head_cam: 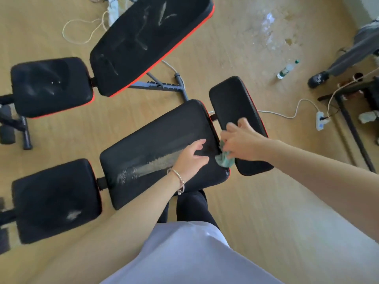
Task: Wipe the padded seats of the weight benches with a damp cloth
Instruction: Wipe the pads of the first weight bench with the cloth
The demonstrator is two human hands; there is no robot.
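Head view: most of the green cloth point(224, 160) is buried under my right hand point(242, 140), which is bunched around it and blurred. Only a crumpled corner pokes out below the fingers. It sits at the gap between the near bench's long pad point(153, 136) and the small end pad point(231, 99), against the end pad's near edge; how much of it lies on either pad I cannot tell.

My left hand point(190, 158) lies flat on the long pad, fingers relaxed and holding nothing, with a bracelet point(179, 181) at the wrist. A wet streak point(151, 163) runs along the pad from beside that hand toward the near seat pad point(55, 199). The bench frame beneath is hidden by the padding and my own legs.

A second bench stands beyond, its back pad point(147, 42) smeared and its seat pad point(51, 87) apart from the near one, with bare floor point(82, 136) between. More open floor lies to my right. A plastic bottle point(287, 69) lies there, well apart from the benches — what it holds I cannot make out. A power strip point(320, 120) sits near the right edge.
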